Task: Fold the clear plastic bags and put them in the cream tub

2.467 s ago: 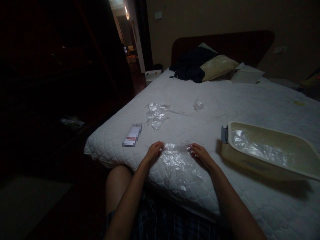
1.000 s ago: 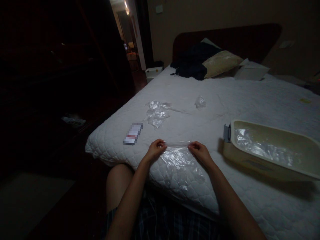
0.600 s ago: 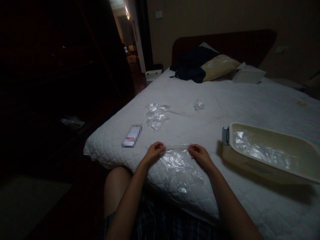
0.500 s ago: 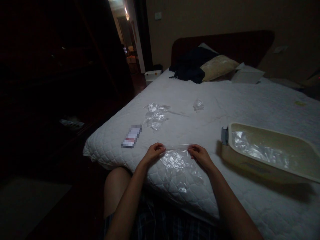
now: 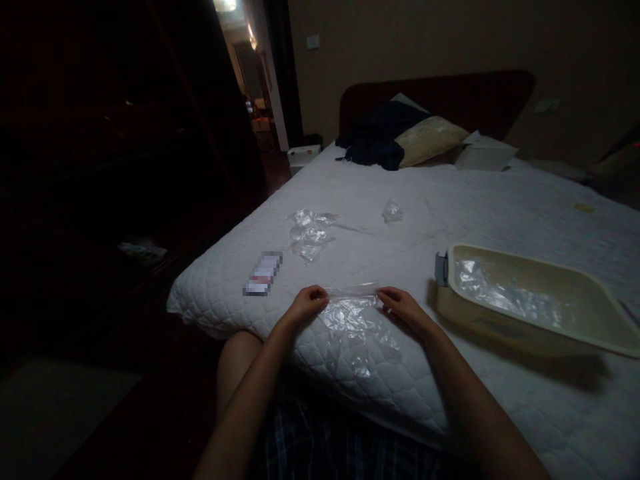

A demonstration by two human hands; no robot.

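A clear plastic bag (image 5: 354, 327) lies over the near corner of the bed, its top edge drawn straight between my hands. My left hand (image 5: 311, 304) pinches the left end of that edge with thumb and fingers. At the right end, my right hand (image 5: 400, 304) has the edge pinched in the same way. Beyond my hands, crumpled clear plastic bags (image 5: 311, 233) lie on the white quilted bed cover (image 5: 240, 267). A smaller crumpled plastic piece (image 5: 393, 212) rests further back.
To the right stands a beige plastic bin (image 5: 510, 333) with a grey latch and clear plastic inside. A blurred-out phone-like object (image 5: 263, 273) lies at the left. Dark cloth (image 5: 380, 137), a beige pillow (image 5: 431, 140) and a white box (image 5: 486, 157) sit near the headboard (image 5: 480, 93).
The bag's top edge looks a little more raised and folded between my hands. My grip is the same, and the whole view has shifted slightly.
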